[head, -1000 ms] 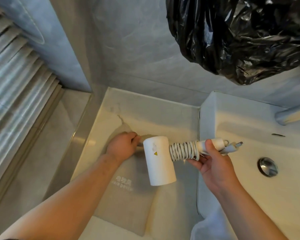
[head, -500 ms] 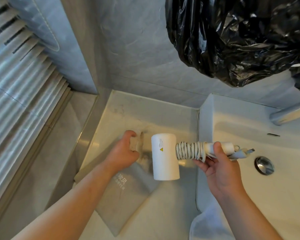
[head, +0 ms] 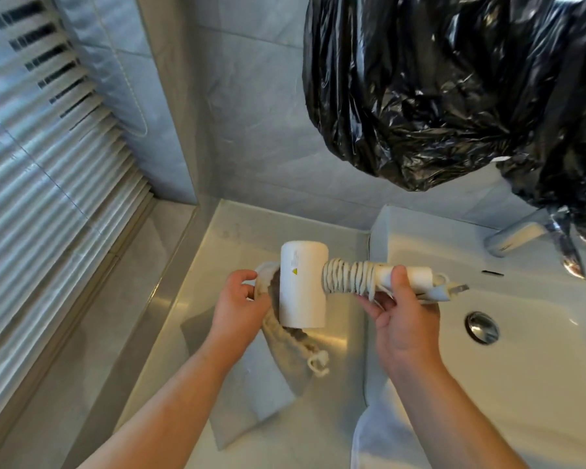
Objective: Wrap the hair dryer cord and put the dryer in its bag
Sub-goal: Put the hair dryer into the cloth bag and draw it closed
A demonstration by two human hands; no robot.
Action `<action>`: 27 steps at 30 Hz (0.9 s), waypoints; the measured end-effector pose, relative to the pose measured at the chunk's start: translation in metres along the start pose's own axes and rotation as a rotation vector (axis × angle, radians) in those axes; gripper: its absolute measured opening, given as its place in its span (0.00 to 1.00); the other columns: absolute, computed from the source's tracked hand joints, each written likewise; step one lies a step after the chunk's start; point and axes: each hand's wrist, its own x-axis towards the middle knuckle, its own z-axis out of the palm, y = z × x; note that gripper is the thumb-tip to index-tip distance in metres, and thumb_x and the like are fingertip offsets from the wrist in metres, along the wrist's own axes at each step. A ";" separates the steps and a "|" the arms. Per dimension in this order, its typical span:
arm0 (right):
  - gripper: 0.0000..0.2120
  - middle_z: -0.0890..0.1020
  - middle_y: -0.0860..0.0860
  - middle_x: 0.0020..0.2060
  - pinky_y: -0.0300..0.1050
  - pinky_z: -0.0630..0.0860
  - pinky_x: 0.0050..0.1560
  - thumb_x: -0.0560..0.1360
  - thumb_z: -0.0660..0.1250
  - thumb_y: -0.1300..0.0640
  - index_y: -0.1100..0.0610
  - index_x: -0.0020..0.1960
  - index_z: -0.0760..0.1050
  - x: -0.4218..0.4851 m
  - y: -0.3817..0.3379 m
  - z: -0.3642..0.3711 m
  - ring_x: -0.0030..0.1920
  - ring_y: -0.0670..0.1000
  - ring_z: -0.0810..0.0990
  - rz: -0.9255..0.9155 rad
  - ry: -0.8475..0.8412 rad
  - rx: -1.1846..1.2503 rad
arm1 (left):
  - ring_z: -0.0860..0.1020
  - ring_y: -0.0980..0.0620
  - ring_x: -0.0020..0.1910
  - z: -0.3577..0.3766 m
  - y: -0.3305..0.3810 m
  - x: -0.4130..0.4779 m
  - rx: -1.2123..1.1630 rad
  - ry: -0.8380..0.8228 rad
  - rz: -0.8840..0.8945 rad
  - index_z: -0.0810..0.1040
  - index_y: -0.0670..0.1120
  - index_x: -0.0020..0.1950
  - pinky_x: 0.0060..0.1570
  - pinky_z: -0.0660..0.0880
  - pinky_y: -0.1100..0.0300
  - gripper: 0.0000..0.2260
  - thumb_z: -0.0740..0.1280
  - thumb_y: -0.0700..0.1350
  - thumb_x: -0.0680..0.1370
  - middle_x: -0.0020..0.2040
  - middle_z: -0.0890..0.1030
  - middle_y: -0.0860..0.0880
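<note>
Your right hand [head: 400, 319] gripped the white dryer [head: 303, 282] by its handle, the cord [head: 349, 277] coiled round it, just left of the sink [head: 521, 367]. Your left hand [head: 239, 299] pinched the grey bag [head: 251, 394] by its open rim, farther left.

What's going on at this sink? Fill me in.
A person is packing a white hair dryer into its grey drawstring bag. The right hand grips the dryer's handle, with the cord already coiled around it and the plug sticking out over the sink. The left hand holds the bag's mouth open above the counter. The dryer's head is at the opening, not yet inside.
</note>
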 end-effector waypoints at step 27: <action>0.20 0.80 0.60 0.58 0.58 0.81 0.48 0.75 0.70 0.56 0.59 0.65 0.70 -0.010 0.043 -0.051 0.52 0.57 0.82 0.181 0.233 0.038 | 0.75 0.58 0.41 0.020 0.026 -0.014 0.636 -0.342 0.276 0.76 0.50 0.58 0.37 0.71 0.70 0.16 0.66 0.34 0.74 0.46 0.76 0.53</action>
